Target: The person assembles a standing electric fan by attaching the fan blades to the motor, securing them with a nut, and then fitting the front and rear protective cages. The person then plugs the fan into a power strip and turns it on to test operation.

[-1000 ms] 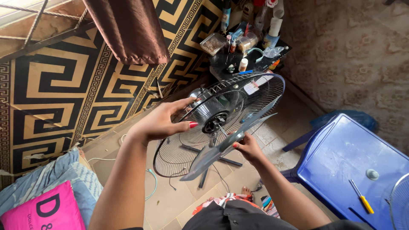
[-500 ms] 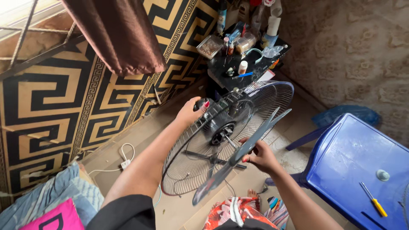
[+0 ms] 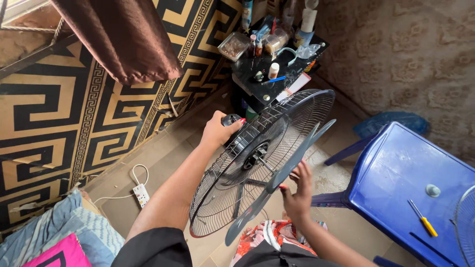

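Note:
A standing fan with a black wire rear guard is tilted in front of me. My left hand grips the dark motor housing behind the guard's top edge. A translucent grey fan blade sits on the shaft at the hub. My right hand presses against the blade's front near its middle, fingers spread along it.
A blue plastic table at right holds a yellow-handled screwdriver, a small grey cap and part of another wire guard. A black shelf with bottles and jars stands behind. A white power strip lies on the floor.
My left hand went from hovering open over the guard to gripping the motor housing behind it. The fan tipped more upright, and my right hand shifted from pinching the blade to pressing on it.

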